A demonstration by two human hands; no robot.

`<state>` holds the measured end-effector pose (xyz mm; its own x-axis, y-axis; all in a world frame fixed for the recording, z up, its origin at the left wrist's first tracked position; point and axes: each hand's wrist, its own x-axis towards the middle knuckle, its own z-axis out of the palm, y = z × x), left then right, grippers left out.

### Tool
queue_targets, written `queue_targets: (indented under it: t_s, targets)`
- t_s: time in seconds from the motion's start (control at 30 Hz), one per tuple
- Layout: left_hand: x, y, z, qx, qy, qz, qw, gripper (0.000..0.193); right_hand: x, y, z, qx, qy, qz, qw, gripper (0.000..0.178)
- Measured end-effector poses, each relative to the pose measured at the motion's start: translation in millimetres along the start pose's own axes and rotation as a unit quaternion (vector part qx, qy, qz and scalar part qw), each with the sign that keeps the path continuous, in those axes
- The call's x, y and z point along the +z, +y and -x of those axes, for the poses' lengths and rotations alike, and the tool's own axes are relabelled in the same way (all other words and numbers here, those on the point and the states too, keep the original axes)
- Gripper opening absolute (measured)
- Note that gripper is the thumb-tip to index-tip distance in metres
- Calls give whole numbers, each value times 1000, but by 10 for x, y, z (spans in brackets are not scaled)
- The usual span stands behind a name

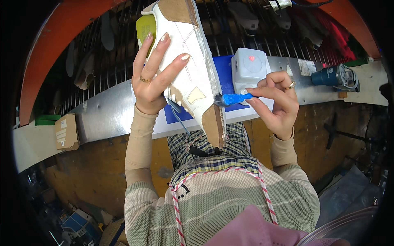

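Note:
A white sneaker (178,61) with brown suede patches at toe and heel is held up in front of me, its toe pointing down toward my lap. My left hand (150,84) grips it across the upper, fingers spread over the white side. In my right hand (279,102), a small brush (236,99) with a blue handle is pinched between thumb and fingers. Its dark bristles touch the pale sole edge of the sneaker. Blue laces (176,108) hang down near my left wrist. A yellow-green insole or tongue piece (146,30) shows at the shoe's opening.
Behind the brush stands a white plastic container (249,65) with a red heart mark, on a blue and white sheet. A teal tumbler (326,77) lies on the metal bench at right; a cardboard box (67,132) is at left. Shoes and insoles (107,33) rest on the far roller rack.

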<state>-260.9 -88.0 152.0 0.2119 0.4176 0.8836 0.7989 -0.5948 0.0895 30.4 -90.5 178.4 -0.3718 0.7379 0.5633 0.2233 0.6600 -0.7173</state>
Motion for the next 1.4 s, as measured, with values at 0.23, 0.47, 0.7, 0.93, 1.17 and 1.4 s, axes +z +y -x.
queue_targets:
  t_s: [0.23, 0.47, 0.7, 0.93, 1.17, 1.4]
  targets:
    - [52, -131, 21, -27, -26, -18, 999, 49, 13, -13, 295, 182, 25, -147, 972, 15]
    - [162, -268, 246, -97, -48, -20, 994, 53, -180, 706, 700, 242, -40, 359, 901, 10]
    - [306, -251, 444, -150, -86, -10, 985, 65, -10, 1142, 1059, 218, -26, 377, 900, 13]
    - [397, -270, 470, -139, -105, 7, 985, 65, -277, 1162, 1241, 487, 81, 38, 869, 15]
    - [499, -202, 396, -154, -110, 5, 982, 66, 71, 766, 912, 405, 79, -345, 843, 9]
    - [444, -213, 290, -148, -114, -16, 982, 69, 156, 197, 530, 210, 88, -102, 968, 17]
